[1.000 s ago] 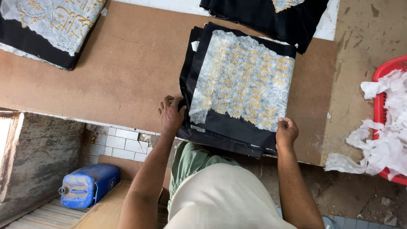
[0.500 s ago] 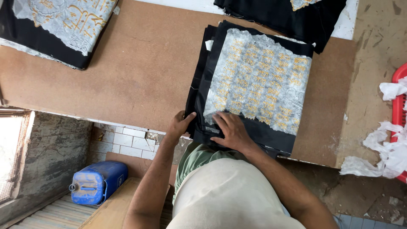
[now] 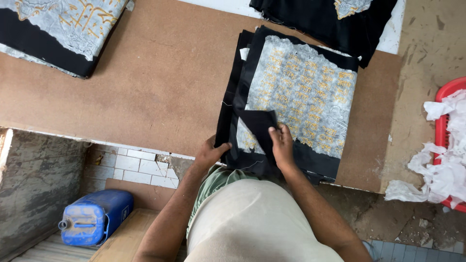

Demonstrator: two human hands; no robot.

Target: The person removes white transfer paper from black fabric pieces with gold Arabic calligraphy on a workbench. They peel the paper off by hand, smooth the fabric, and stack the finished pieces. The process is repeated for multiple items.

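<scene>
Newly folded-back black corner between hands.

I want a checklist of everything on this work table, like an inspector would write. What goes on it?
Surface: brown board tabletop, bare in the middle.
Job's things: stack of black cloth pieces with gold embroidery under pale backing; near corner folded up.
Clutter: second embroidered pile far left; black fabric heap at top.
Hands: left hand presses the stack's near edge; right hand pinches the folded corner.
Cables: nothing seen.
Surroundings: blue jerrycan on the floor; red basket with white scraps.
</scene>
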